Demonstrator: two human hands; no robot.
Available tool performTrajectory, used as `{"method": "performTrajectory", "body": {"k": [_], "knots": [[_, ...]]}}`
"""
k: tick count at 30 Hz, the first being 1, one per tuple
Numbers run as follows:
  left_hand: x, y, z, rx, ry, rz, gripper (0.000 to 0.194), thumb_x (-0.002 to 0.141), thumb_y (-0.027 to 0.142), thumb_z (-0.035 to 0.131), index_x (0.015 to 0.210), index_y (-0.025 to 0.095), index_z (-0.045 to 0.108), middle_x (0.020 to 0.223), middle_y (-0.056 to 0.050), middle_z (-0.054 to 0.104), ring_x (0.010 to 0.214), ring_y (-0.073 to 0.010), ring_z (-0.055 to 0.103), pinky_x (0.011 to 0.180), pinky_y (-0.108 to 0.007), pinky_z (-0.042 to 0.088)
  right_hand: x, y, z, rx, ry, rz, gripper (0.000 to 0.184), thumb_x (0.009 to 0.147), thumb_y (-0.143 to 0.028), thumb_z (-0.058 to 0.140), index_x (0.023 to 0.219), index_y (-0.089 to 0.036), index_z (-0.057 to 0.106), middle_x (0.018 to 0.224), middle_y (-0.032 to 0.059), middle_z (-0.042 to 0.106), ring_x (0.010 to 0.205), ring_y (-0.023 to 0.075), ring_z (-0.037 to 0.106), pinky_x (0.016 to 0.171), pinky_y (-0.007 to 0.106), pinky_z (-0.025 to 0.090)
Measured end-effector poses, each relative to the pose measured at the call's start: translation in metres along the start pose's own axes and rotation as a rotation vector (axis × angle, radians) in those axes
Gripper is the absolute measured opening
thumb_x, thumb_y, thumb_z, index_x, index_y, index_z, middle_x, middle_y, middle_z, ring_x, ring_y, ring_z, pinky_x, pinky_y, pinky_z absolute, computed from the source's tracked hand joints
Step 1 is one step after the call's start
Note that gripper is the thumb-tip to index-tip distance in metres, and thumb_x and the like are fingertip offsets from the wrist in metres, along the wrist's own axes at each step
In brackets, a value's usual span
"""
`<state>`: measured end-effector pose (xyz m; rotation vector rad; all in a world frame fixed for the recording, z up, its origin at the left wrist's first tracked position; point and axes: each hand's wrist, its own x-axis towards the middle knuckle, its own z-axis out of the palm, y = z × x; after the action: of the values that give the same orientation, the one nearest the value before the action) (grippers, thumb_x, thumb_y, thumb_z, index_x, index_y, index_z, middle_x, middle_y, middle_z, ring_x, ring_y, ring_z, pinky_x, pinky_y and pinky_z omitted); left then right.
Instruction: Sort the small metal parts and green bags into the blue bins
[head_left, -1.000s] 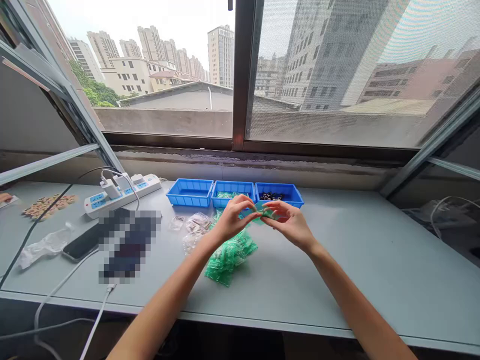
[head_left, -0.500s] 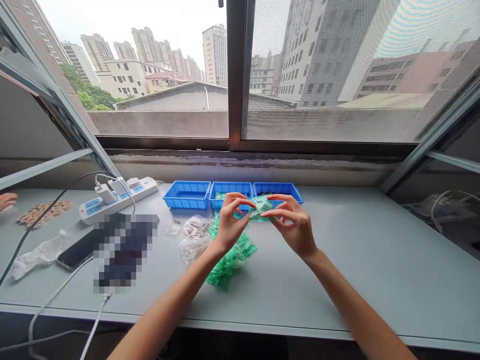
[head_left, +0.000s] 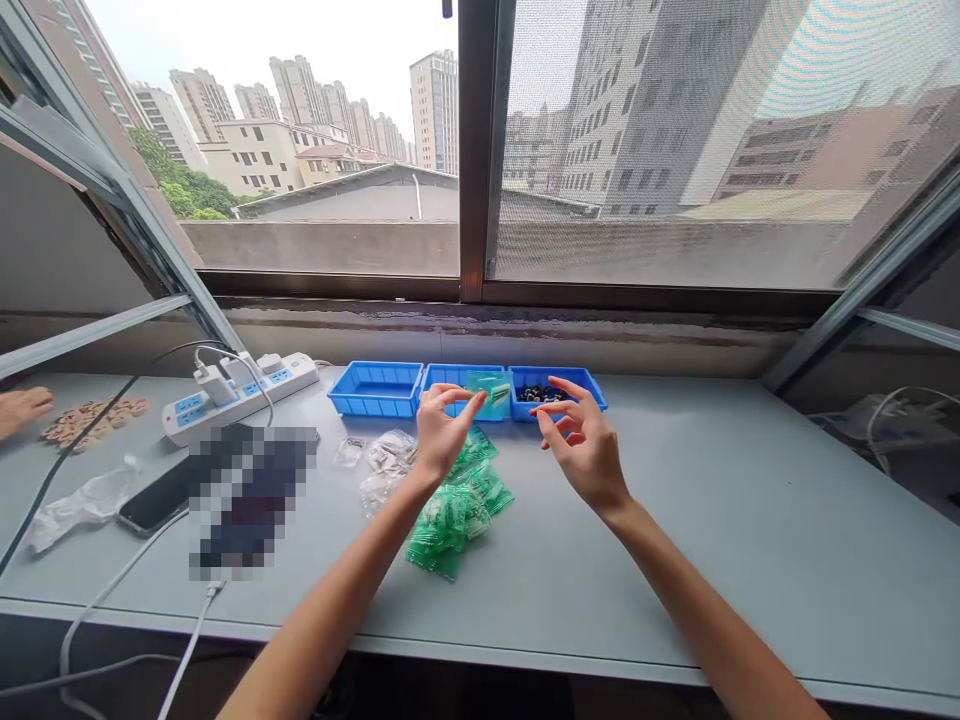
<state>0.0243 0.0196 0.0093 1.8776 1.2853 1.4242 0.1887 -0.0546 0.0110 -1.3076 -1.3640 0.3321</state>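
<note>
My left hand point(head_left: 444, 430) pinches a small green see-through plastic packet point(head_left: 491, 394) by its left edge, between thumb and forefinger. The packet hangs upright in front of the middle blue bin point(head_left: 450, 376), and a small pale piece shows inside it. My right hand point(head_left: 583, 440) is apart from the packet, its fingers loosely curled and parted, with nothing visible in them. It hovers just in front of the right blue bin point(head_left: 592, 390), which holds small black and pale parts point(head_left: 541, 393). Below my hands lies a heap of green packets point(head_left: 457, 510).
A left blue bin point(head_left: 375, 402), clear bags of pale pieces point(head_left: 391, 452), a power strip point(head_left: 225, 400), a phone point(head_left: 161, 495) and crumpled white plastic point(head_left: 82, 510) are on the table. Cables cross its left side. Another person's hand point(head_left: 26, 410) is beside small tan pieces point(head_left: 94, 422).
My right hand has let go of the green packet and moved slightly away. My left hand has shifted a little left, still holding it. The other person's hand reaches further in.
</note>
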Motion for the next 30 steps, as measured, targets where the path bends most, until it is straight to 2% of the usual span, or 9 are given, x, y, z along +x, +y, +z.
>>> {"method": "performTrajectory", "body": {"k": [3,7,13,17,22,25,27,28,30], "knots": [[0.012,-0.012,-0.010,0.120,0.171,-0.109,0.019,0.072,0.041,0.067,0.069,0.023,0.072,0.081,-0.005,0.065,0.089,-0.0254,0.055,0.084,-0.042,0.042,0.000,0.004,-0.001,-0.141,0.023,-0.072,0.037,0.084,-0.042,0.050,0.114,-0.022,0.056,0.084,0.0033,0.069,0.053,0.0137,0.060,0.047,0.026,0.047],[0.022,-0.018,-0.013,0.216,0.204,-0.148,0.022,0.073,0.043,0.064,0.068,0.023,0.072,0.082,-0.007,0.067,0.091,-0.0289,0.054,0.083,-0.044,0.040,-0.001,0.006,-0.001,-0.308,-0.015,-0.158,0.029,0.086,-0.036,0.047,0.109,-0.024,0.060,0.080,0.0004,0.069,0.053,0.0121,0.059,0.049,0.023,0.044],[0.034,-0.008,0.009,0.400,0.099,-0.143,0.027,0.083,0.037,0.052,0.073,0.024,0.073,0.089,-0.008,0.070,0.099,-0.0320,0.055,0.086,-0.048,0.036,-0.002,0.005,0.001,-0.339,-0.067,-0.216,0.027,0.085,-0.032,0.046,0.105,-0.023,0.062,0.076,-0.0010,0.068,0.049,0.0103,0.058,0.048,0.021,0.042],[0.045,-0.007,0.022,0.447,0.043,-0.165,0.032,0.086,0.036,0.045,0.082,0.022,0.073,0.087,-0.009,0.072,0.094,-0.0309,0.059,0.086,-0.049,0.035,-0.002,0.005,0.001,-0.340,-0.076,-0.230,0.027,0.086,-0.031,0.045,0.105,-0.023,0.063,0.078,-0.0003,0.069,0.049,0.0107,0.058,0.048,0.021,0.042],[0.044,-0.014,0.030,0.489,-0.002,-0.092,0.027,0.079,0.030,0.054,0.099,0.020,0.068,0.071,-0.008,0.070,0.090,-0.0317,0.059,0.087,-0.049,0.035,-0.001,0.003,0.000,-0.340,-0.070,-0.242,0.026,0.086,-0.031,0.046,0.103,-0.023,0.063,0.076,-0.0003,0.069,0.049,0.0108,0.058,0.048,0.021,0.043],[0.039,-0.017,0.031,0.531,-0.045,-0.016,0.034,0.075,0.025,0.056,0.108,0.019,0.063,0.082,-0.011,0.070,0.095,-0.0326,0.056,0.087,-0.049,0.036,-0.001,0.003,0.000,-0.343,-0.075,-0.238,0.026,0.085,-0.031,0.045,0.102,-0.024,0.064,0.076,0.0000,0.070,0.048,0.0109,0.058,0.048,0.021,0.043],[0.037,-0.018,0.030,0.555,-0.079,0.027,0.024,0.078,0.027,0.054,0.098,0.019,0.066,0.091,-0.012,0.068,0.097,-0.0326,0.054,0.087,-0.049,0.035,-0.001,0.004,0.001,-0.345,-0.082,-0.237,0.026,0.085,-0.031,0.045,0.101,-0.024,0.065,0.076,0.0002,0.070,0.048,0.0110,0.058,0.048,0.021,0.043],[0.036,-0.018,0.030,0.564,-0.104,0.042,0.020,0.079,0.029,0.053,0.087,0.019,0.068,0.089,-0.013,0.068,0.095,-0.0324,0.054,0.088,-0.049,0.035,-0.001,0.004,0.001,-0.348,-0.087,-0.236,0.026,0.085,-0.031,0.045,0.100,-0.024,0.065,0.077,0.0002,0.070,0.048,0.0110,0.058,0.048,0.021,0.043],[0.035,-0.017,0.030,0.579,-0.161,0.061,0.026,0.081,0.033,0.052,0.066,0.019,0.067,0.074,-0.011,0.066,0.089,-0.0313,0.055,0.088,-0.050,0.035,-0.001,0.005,0.002,-0.357,-0.098,-0.241,0.025,0.084,-0.030,0.046,0.098,-0.024,0.066,0.077,0.0001,0.070,0.049,0.0112,0.058,0.049,0.022,0.043]]}}
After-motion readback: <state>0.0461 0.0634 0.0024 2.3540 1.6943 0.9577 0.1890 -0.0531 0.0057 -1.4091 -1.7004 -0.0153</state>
